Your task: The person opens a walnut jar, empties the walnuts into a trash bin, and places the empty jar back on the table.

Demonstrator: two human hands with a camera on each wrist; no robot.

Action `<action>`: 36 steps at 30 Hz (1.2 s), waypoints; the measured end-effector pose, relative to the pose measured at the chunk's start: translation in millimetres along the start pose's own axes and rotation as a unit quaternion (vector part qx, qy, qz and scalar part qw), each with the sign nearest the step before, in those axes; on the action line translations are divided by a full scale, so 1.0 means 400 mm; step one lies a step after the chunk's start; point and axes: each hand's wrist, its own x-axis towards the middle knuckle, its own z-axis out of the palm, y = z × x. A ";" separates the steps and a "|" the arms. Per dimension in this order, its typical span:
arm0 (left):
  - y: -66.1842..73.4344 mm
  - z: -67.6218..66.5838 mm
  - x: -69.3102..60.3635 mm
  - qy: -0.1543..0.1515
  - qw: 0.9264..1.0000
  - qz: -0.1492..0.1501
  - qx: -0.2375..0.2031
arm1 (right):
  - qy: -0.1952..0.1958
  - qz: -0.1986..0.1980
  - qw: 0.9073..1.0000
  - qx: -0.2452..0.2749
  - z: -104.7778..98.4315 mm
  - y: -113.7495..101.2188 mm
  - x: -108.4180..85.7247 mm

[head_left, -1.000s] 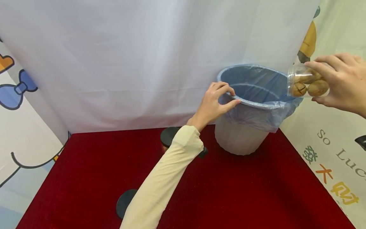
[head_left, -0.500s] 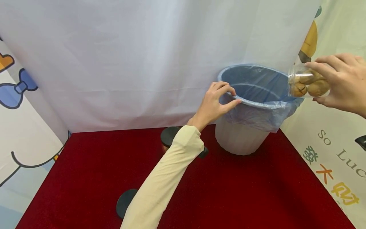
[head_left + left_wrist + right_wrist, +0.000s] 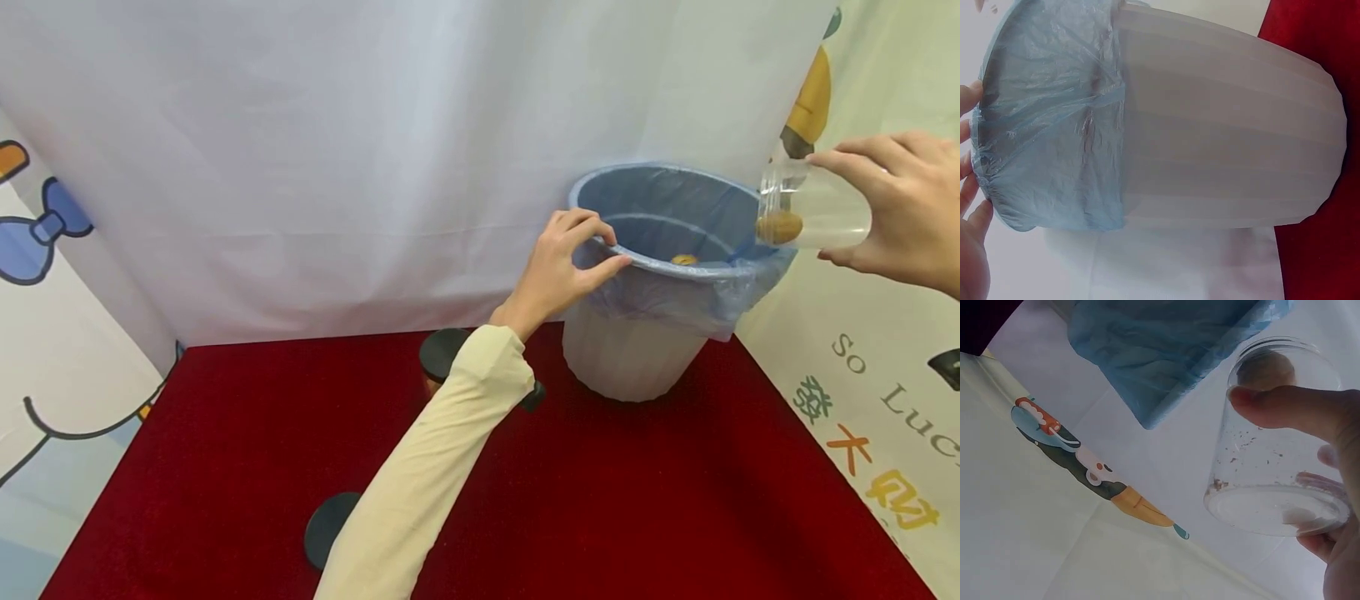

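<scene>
My left hand point(image 3: 558, 262) pinches the near left rim of a trash can point(image 3: 630, 358) lined with a blue plastic bag point(image 3: 675, 300). In my right hand point(image 3: 900, 200) is a clear jar point(image 3: 828, 208), tipped on its side with its mouth over the can's right rim. A brown walnut-like nut point(image 3: 780, 227) lies at the jar's mouth. Another nut point(image 3: 684, 260) shows inside the can. The right wrist view shows brown crumbs clinging to the jar wall point(image 3: 1235, 456). The can's bottom is hidden from the head view.
A black-lidded jar point(image 3: 441, 354) stands behind my left forearm. Nearer the front, another black round lid point(image 3: 330, 529) is partly covered by the sleeve. A small black item point(image 3: 534, 397) lies by the cuff. The red tabletop point(image 3: 637, 500) meets white cloth point(image 3: 300, 167) at the back.
Several nuts have left the jar; one remains at its mouth and one now shows in the can. The right hand has risen very slightly. The left hand stays on the rim.
</scene>
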 end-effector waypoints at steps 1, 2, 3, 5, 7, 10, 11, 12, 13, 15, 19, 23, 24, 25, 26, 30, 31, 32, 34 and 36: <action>0.000 0.000 0.000 0.000 1.000 0.000 0.000 | 0.001 -0.002 1.000 0.001 0.000 0.000 0.000; -0.001 -0.001 0.000 0.000 1.000 0.000 -0.001 | 0.001 -0.002 1.000 0.001 0.000 0.000 0.000; -0.001 -0.001 0.000 0.001 1.000 0.001 -0.001 | 0.001 -0.004 1.000 0.003 0.001 0.000 0.000; -0.001 -0.002 0.000 0.001 1.000 0.001 -0.001 | 0.001 -0.004 1.000 0.008 0.001 -0.002 0.000; -0.001 -0.003 0.000 0.000 1.000 0.001 -0.002 | 0.001 -0.005 1.000 0.013 0.002 -0.003 0.001; -0.002 -0.003 -0.001 -0.001 1.000 -0.001 -0.002 | 0.002 -0.004 1.000 0.022 0.001 -0.006 0.002; -0.002 -0.003 -0.001 -0.001 1.000 -0.002 -0.002 | 0.001 -0.004 1.000 0.023 0.000 -0.007 0.002; -0.002 -0.003 -0.001 -0.001 1.000 -0.002 -0.002 | 0.000 -0.003 1.000 0.023 -0.001 -0.008 0.003; -0.002 -0.003 -0.001 -0.001 1.000 -0.003 -0.002 | -0.001 -0.003 1.000 0.023 -0.001 -0.009 0.005; -0.001 -0.004 -0.002 -0.002 1.000 -0.004 -0.003 | -0.006 -0.003 1.000 0.019 -0.002 -0.011 0.008; 0.000 -0.004 -0.002 -0.001 1.000 -0.004 -0.004 | -0.006 -0.013 1.000 0.013 -0.005 -0.013 0.013; 0.000 -0.004 -0.003 0.000 1.000 -0.003 -0.002 | 0.005 -0.046 0.999 0.007 -0.006 -0.015 0.018; 0.000 -0.004 -0.003 -0.001 1.000 -0.003 -0.001 | 0.007 -0.057 0.998 0.004 -0.006 -0.017 0.021; 0.000 -0.004 -0.003 -0.001 1.000 -0.003 -0.001 | 0.009 -0.068 0.998 0.002 -0.005 -0.019 0.023; 0.000 -0.004 -0.004 -0.002 1.000 -0.004 0.000 | 0.012 -0.081 0.997 0.001 -0.003 -0.022 0.027; 0.000 -0.004 -0.005 -0.003 1.000 -0.005 -0.001 | 0.019 -0.125 0.992 0.004 0.007 -0.040 0.048; 0.001 -0.004 -0.005 -0.003 1.000 -0.005 -0.001 | 0.019 -0.136 0.991 0.007 0.010 -0.045 0.054; 0.001 -0.004 -0.005 -0.003 1.000 -0.005 0.000 | 0.017 -0.145 0.989 0.011 0.014 -0.049 0.060; 0.001 -0.003 -0.005 -0.004 1.000 -0.006 0.001 | 0.010 -0.167 0.986 0.012 0.021 -0.056 0.070; 0.002 -0.001 -0.005 -0.005 1.000 -0.007 0.002 | 0.001 -0.183 0.983 0.009 0.028 -0.062 0.079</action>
